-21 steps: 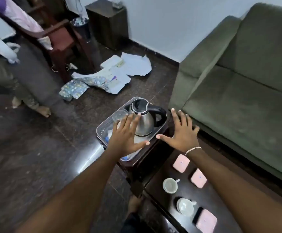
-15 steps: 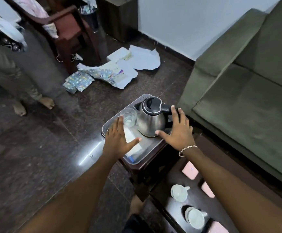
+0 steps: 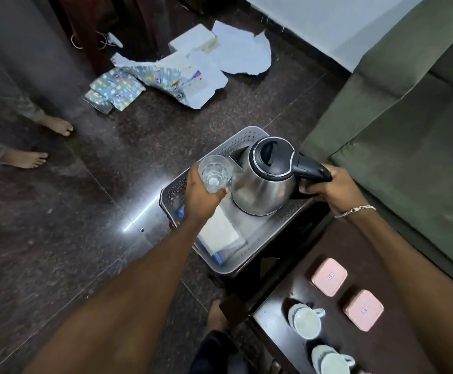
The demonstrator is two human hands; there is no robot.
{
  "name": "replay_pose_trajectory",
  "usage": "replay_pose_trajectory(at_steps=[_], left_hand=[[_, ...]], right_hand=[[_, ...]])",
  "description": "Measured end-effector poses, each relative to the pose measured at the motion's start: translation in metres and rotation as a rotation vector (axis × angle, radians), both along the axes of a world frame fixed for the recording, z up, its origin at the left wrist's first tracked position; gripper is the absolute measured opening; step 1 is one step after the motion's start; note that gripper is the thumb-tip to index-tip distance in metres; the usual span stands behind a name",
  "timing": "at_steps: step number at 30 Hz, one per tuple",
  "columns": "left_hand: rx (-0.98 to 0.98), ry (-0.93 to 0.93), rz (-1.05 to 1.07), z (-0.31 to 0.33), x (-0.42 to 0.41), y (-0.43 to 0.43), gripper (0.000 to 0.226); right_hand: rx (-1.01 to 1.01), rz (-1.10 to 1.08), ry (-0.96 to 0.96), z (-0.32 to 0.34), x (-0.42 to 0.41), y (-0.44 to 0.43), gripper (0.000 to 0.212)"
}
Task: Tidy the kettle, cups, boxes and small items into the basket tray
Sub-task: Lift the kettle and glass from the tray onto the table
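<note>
With the glass (image 3: 215, 172) gripped in the left hand (image 3: 202, 194) and the kettle (image 3: 263, 182) handle clasped by the right hand (image 3: 330, 188), both should be kept level and set down inside the basket (image 3: 268, 233).

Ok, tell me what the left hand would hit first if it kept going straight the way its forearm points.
The left hand, shut on the glass, points up and slightly right. Next in line is the far rim of the basket tray, with the kettle close on its right. Depth is unclear, so it might pass above the rim.
</note>
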State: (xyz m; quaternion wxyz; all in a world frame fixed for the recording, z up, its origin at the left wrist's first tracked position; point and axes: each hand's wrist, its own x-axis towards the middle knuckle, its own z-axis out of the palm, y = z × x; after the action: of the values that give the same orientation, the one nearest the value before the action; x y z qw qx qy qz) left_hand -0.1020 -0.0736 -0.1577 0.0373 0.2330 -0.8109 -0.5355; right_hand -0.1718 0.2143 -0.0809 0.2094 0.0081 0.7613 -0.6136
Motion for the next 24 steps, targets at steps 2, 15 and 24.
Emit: replay_pose_trajectory(at_steps=[2, 15, 24], left_hand=[[0.034, 0.029, 0.017, -0.004, -0.004, 0.000, 0.086], [0.082, 0.021, 0.046, -0.003, -0.008, -0.002, 0.080], [0.020, 0.078, 0.009, 0.025, 0.005, -0.005, 0.079]], right_hand=[[-0.020, 0.038, -0.065, -0.004, -0.008, 0.005, 0.033], [-0.029, 0.024, -0.209, 0.010, -0.006, -0.001, 0.028], [-0.085, -0.072, -0.154, 0.047, 0.005, -0.004, 0.026]])
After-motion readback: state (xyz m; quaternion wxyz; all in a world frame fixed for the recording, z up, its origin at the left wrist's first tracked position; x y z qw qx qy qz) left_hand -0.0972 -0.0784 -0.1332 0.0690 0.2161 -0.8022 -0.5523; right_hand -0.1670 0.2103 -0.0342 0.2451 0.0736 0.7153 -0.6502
